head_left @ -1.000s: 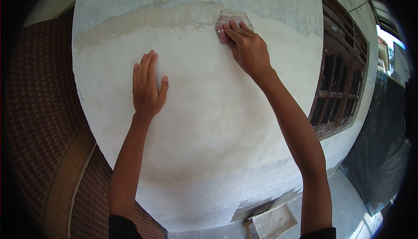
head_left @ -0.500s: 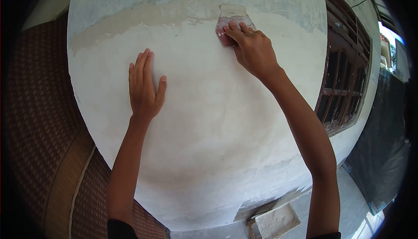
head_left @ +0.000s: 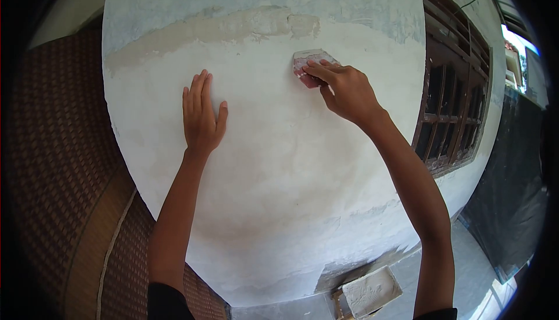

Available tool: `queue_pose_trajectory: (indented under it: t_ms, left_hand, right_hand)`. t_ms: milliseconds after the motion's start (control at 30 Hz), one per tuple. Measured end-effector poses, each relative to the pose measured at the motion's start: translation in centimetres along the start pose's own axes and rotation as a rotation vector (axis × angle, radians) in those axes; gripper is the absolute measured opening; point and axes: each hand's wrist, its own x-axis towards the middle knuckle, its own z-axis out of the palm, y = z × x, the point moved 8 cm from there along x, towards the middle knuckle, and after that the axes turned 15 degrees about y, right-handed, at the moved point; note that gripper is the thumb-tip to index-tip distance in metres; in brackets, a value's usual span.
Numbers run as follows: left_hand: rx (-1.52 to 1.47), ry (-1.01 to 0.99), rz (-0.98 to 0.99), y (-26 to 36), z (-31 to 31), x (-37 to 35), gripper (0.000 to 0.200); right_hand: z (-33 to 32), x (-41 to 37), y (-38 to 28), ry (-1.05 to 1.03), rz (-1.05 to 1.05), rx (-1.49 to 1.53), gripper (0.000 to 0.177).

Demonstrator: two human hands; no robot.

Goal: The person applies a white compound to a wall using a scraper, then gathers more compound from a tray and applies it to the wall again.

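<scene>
A pale wall [head_left: 279, 163] fills the middle of the view, with a band of darker, damp-looking filler [head_left: 215, 29] across its upper part. My right hand [head_left: 346, 90] is closed on a reddish scraper [head_left: 308, 68] smeared with white paste, just below the right end of that band. The scraper's wide edge points up, close to the wall; whether it touches cannot be told. Farther left, my left hand [head_left: 202, 116] lies against the wall, fingers pointing up and thumb apart, holding nothing.
A tray of pale paste [head_left: 371, 292] sits low at the right of centre, near the wall's foot. Brown barred window frames [head_left: 454, 98] are on the right, beside a dark sheet [head_left: 509, 186]. Woven brown panelling [head_left: 58, 133] stands on the left.
My right hand has moved down with the scraper, away from the filler band, where a patch of paste now shows. My left hand keeps its place on the wall while the view shifts slightly.
</scene>
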Motion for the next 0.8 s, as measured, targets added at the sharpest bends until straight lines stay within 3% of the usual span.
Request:
queue_pose_trajectory:
  t_ms: [200, 267, 367, 567, 800]
  left_hand:
    - [0.033, 0.003, 0.001, 0.2, 0.1, 0.0, 0.062]
    - [0.038, 0.006, 0.003, 0.1, 0.0, 0.0, 0.062]
    - [0.046, 0.008, 0.007, 0.1, 0.1, -0.1, 0.062]
    - [0.011, -0.009, 0.007, -0.1, 0.2, -0.2, 0.064]
    - [0.005, 0.006, 0.024, 0.0, 0.0, -0.1, 0.064]
  right_hand:
    - [-3.8, 5.8, 4.1, 0.235, 0.212, 0.268, 0.015]
    - [-2.8, 7.2, 7.7, 0.237, 0.43, 0.241, 0.023]
    - [-0.8, 9.0, 10.9, 0.254, 0.537, 0.407, 0.034]
    - [2.5, 10.6, 12.3, 0.083, 0.544, 0.488, 0.034]
    - [3.5, 10.7, 11.2, 0.114, 0.554, 0.501, 0.034]
